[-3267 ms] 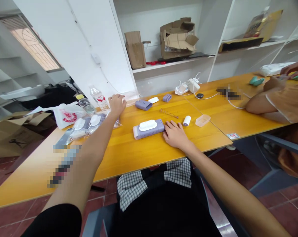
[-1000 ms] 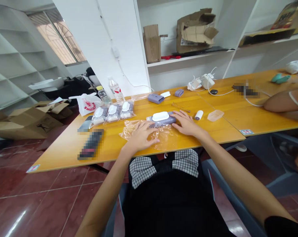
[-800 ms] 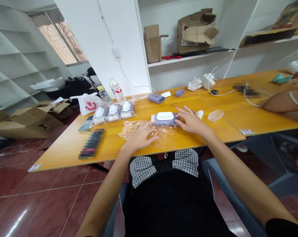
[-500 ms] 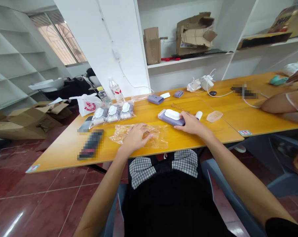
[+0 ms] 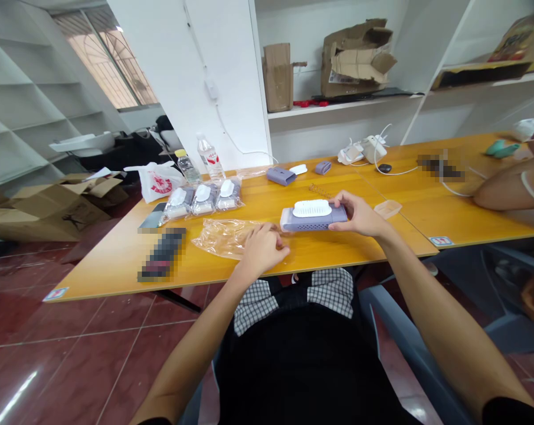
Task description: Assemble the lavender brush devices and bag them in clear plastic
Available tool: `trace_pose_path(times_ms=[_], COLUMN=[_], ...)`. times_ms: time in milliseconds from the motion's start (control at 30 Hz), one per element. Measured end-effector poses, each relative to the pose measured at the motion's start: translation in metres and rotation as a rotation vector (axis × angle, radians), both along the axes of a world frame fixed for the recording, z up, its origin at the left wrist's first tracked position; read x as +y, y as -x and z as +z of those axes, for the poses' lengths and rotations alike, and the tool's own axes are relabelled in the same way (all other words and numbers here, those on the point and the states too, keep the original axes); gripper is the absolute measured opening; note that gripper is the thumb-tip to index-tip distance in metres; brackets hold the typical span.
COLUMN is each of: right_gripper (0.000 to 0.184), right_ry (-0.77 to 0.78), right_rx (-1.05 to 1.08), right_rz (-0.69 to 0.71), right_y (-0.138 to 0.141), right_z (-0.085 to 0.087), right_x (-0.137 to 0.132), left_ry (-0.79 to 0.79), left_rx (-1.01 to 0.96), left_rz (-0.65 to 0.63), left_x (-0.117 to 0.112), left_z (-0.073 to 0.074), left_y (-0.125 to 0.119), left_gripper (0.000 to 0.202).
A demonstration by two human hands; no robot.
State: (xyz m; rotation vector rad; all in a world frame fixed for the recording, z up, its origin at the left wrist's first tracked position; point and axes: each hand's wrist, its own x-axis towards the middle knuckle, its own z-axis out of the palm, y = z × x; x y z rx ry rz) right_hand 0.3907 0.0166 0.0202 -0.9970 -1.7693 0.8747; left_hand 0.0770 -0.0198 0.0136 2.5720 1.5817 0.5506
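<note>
My right hand (image 5: 359, 213) grips the right end of a purple-grey plastic case (image 5: 311, 223), thumb on the near side and fingers over the top. The case has small holes along its side and a pale, see-through left end. On top of it lies a white brush (image 5: 311, 208) with its bristles showing. Left of the case, my left hand (image 5: 267, 247) rests on a crumpled clear plastic bag (image 5: 222, 237), its fingers loosely bent and the thumb apart. Behind the case lies a thin coil spring (image 5: 318, 190).
Three bagged purple-and-white units (image 5: 203, 199) stand at the left, near two bottles (image 5: 210, 158) and a white carrier bag (image 5: 160, 182). Purple sleeves (image 5: 281, 176), a clear tray (image 5: 387, 209) and a charger (image 5: 373, 149) lie behind and right. Another person's arm (image 5: 505, 192) rests at far right.
My right hand has raised and tilted the case with its brush, so its perforated side and the bristles show. My left hand has slid right along the plastic bag, its fingers more bent.
</note>
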Motion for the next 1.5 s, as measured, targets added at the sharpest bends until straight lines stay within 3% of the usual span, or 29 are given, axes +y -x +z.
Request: trace_pose_path(times_ms=[200,333,433,633,767,1033,1233,1500], right_gripper=[0.068,0.069,0.069,0.067,0.067,0.069,0.066,0.053], right_ry=[0.113,0.125,0.122,0.104,0.104,0.092,0.0,-0.147], right_rx=[0.053,0.048,0.048,0.023,0.036,0.056,0.014,-0.128], right_rz=[0.109,0.127,0.156,0.211,0.226,0.219,0.127,0.095], right_y=[-0.003,0.002,0.009,0.027,0.03,0.034,0.056,0.073], right_z=[-0.004,-0.007,-0.008,-0.01,-0.012,-0.02,-0.026,-0.024], right_x=[0.0,0.0,0.0,-0.001,-0.001,0.003,0.0,-0.008], left_ry=[0.045,-0.053,-0.009,0.085,0.081,0.043,-0.026,-0.12], left_rx=[-0.011,0.141,0.272,0.337,0.224,-0.287,-0.371,-0.544], left_rz=[-0.048,0.082,0.175,0.176,0.165,0.065,-0.034,0.031], left_x=[0.004,-0.004,-0.009,-0.008,0.002,0.017,0.012,0.015], left_z=[0.001,0.015,0.026,0.034,0.033,0.026,0.018,0.013], left_y=[0.011,0.012,0.012,0.019,0.028,0.037,0.025,0.023], left_gripper=[0.011,0.015,0.024,0.026,0.027,0.015,0.016,0.016])
